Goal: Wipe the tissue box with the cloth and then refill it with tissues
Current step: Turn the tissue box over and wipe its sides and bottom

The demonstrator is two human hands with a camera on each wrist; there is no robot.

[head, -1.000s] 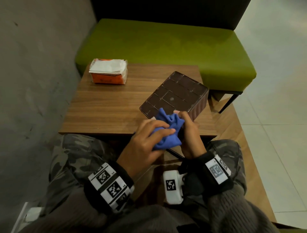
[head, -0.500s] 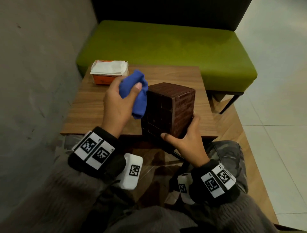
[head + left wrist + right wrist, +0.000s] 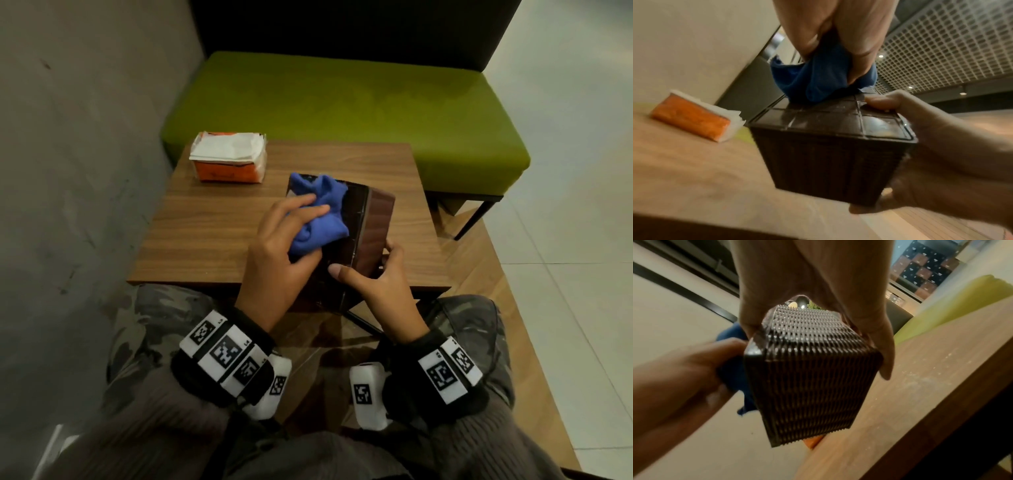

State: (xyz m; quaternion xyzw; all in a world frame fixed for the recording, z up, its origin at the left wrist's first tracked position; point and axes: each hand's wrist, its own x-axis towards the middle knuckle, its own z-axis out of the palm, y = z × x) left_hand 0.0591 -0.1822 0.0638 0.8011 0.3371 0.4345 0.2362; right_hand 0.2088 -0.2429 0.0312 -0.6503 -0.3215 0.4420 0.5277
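Since half a second ago, my left hand (image 3: 274,246) has brought the cloth (image 3: 318,212) onto the gridded face of the tissue box (image 3: 373,222), fingers bunching it there. My right hand (image 3: 380,284) grips the box at the table's (image 3: 212,236) six o'clock edge. Tissues (image 3: 228,161) lie at eleven o'clock.

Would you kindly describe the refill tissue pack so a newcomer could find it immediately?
Start at the green bench, then the wooden table before it. On its far left corner lies the orange tissue pack, white sheets on top, untouched by either hand.
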